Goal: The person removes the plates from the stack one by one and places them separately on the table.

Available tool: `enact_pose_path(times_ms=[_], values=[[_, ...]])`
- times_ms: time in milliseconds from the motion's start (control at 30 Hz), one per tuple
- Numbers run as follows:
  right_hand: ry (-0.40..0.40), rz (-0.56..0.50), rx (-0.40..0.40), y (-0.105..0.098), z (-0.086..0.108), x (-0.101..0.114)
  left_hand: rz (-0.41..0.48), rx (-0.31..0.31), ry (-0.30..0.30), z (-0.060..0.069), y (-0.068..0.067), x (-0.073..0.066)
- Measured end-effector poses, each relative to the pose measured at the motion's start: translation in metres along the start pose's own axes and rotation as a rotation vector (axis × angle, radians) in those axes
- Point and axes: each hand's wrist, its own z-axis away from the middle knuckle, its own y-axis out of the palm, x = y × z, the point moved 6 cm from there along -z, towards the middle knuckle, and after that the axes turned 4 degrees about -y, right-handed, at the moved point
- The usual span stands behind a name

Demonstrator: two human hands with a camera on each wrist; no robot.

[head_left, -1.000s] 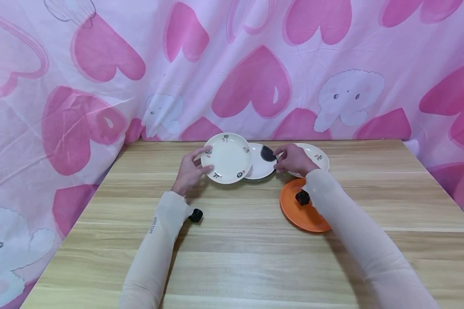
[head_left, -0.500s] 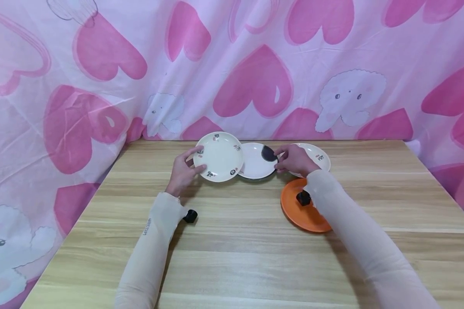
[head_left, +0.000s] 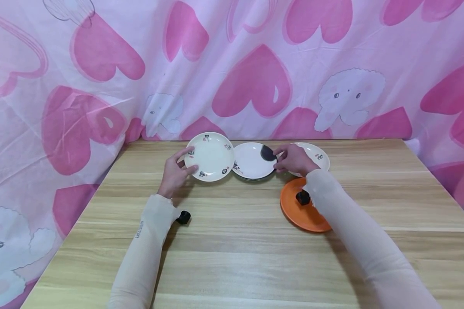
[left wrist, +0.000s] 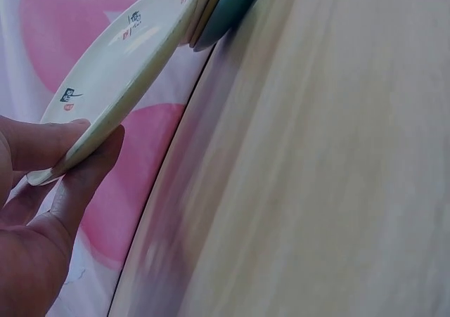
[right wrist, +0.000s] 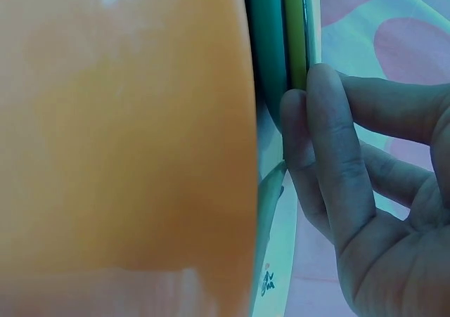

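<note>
Cream plate [head_left: 210,156] gripped by its left rim in the left hand [head_left: 174,174], tilted and raised off the bench [head_left: 236,257].
Thumb on the printed face, fingers behind; right edge of plate at the left edge of a white plate [head_left: 251,161] in head view, contact not determinable. White plate, dark patch at its upper right, lies on a yellow plate [right wrist: 295,36] and a green plate [right wrist: 267,57]. Right hand [head_left: 295,159]: fingertips at the right rims of these; whether pinching, cannot tell. Second cream plate [head_left: 316,156] partly behind this hand; orange plate [head_left: 303,216] nearer, partly under the right sleeve [head_left: 355,227].
</note>
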Motion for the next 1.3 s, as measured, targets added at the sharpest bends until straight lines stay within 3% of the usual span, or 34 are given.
enact_pose_path(times_ms=[600, 967, 1300], values=[[0.000, 0.000, -0.001, -0.001, 0.001, 0.000, -0.045, -0.035, -0.034, 0.002, -0.016, 0.005], [-0.019, 0.035, -0.004, -0.001, 0.000, 0.001, -0.089, -0.041, -0.075, 0.004, -0.020, 0.010], [-0.006, 0.047, 0.008, 0.000, 0.000, 0.000, -0.112, -0.029, -0.072, 0.003, -0.021, 0.013]])
